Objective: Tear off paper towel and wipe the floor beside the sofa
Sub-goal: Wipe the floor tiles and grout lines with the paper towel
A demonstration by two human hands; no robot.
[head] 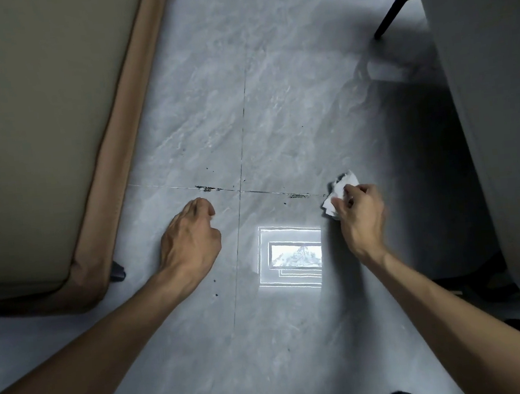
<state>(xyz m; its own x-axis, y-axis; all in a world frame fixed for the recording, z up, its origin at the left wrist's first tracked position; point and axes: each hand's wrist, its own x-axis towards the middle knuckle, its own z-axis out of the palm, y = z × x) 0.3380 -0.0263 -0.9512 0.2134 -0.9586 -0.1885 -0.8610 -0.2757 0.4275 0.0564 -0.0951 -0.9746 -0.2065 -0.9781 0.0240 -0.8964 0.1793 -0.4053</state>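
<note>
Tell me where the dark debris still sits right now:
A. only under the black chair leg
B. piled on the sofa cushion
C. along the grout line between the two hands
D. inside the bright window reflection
C: dark debris lies along the grout line, between the left hand and the right hand clutching the crumpled paper towel.

The paper towel [339, 195] is a white, crumpled wad with a dark smudge on its far edge, gripped in the right hand [363, 218] and pressed low to the floor [274, 99]. It sits at the right end of the cross seam in the grey marble-look tiles, just right of a streak of black crumbs [298, 195]. A second streak of crumbs [207, 188] lies along the same seam, left of the towel.
</note>
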